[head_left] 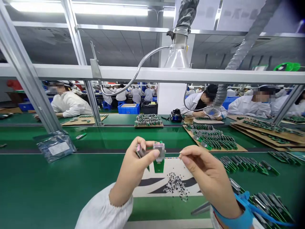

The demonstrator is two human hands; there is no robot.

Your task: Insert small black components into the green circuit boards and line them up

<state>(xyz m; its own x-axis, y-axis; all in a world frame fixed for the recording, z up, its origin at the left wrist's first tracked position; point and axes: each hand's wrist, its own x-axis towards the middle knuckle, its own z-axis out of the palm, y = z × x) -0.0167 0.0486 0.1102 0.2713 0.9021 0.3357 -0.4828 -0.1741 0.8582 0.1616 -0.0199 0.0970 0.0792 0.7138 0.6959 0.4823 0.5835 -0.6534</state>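
My left hand [138,162] is closed on a small green circuit board [159,166] with a clear-and-silver module on its upper half. The thumb presses on that module, and a second similar board [141,150] is tucked in the same fingers. To the right, my right hand [205,168] pinches thumb and fingertips together, apart from the board; whatever is between the tips is too small to make out. Under the hands lies a black-and-white patterned sheet [156,187] with a scattered heap of tiny black and white parts [176,185]. A blue wrist strap [230,213] circles my right wrist.
Rows of circuit boards [245,163] lie at my right, with more on cardboard [214,136] behind. A silvery bag [55,148] rests at left. Tweezers-like grey metal [200,208] sit by my right wrist. A metal frame bar [133,73] crosses above; co-workers sit beyond.
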